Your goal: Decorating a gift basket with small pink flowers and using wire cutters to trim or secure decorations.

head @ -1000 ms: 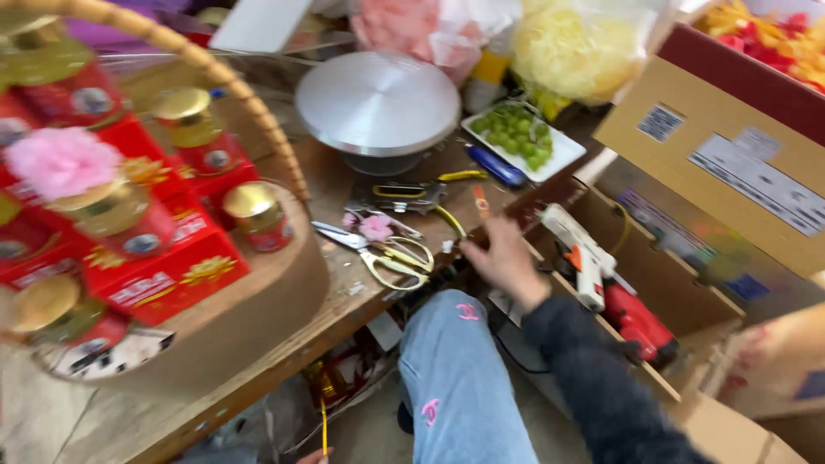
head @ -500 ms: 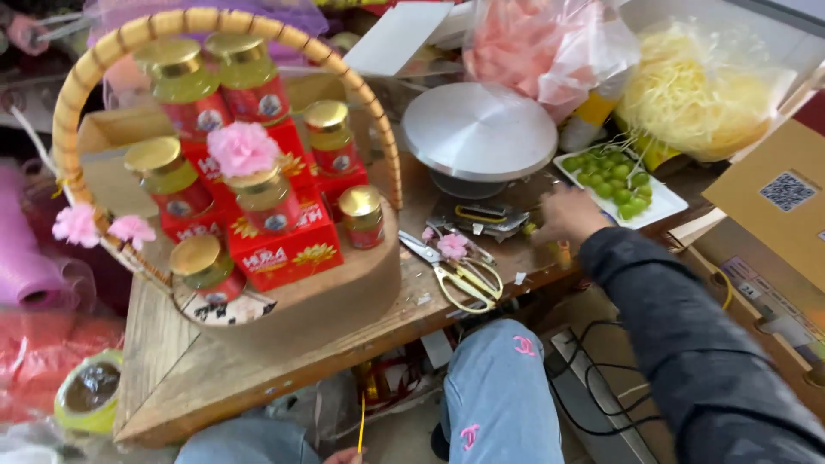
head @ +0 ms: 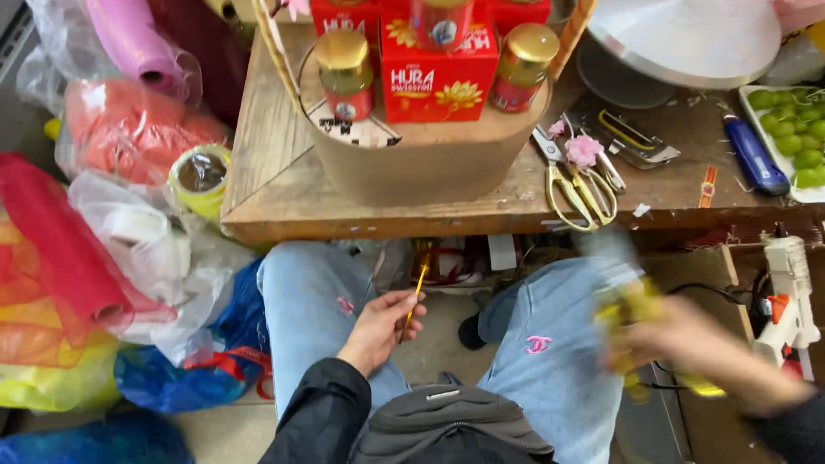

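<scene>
The left hand (head: 378, 331) pinches a thin yellow-orange stick (head: 416, 292) over the lap. The right hand (head: 679, 339), blurred with motion, grips something yellow that cannot be made out. A moment ago that hand reached up by the yellow-handled scissors (head: 580, 185) on the worn wooden table (head: 266, 172); now it is back near the knee. The round basket of red boxes and gold-lidded jars (head: 425, 155) stands far, untouched.

Two gold-lidded glass jars (head: 344, 73) (head: 526, 67) fully seen, a third (head: 440, 21) cut off at twelve o'clock. One red cardboard box (head: 438, 73) in front. One pair of yellow-handled scissors (head: 576, 185). One small pink fabric flower (head: 584, 149). One white glue gun (head: 786, 288) at three o'clock. One blue-handled utility knife (head: 754, 156).
</scene>
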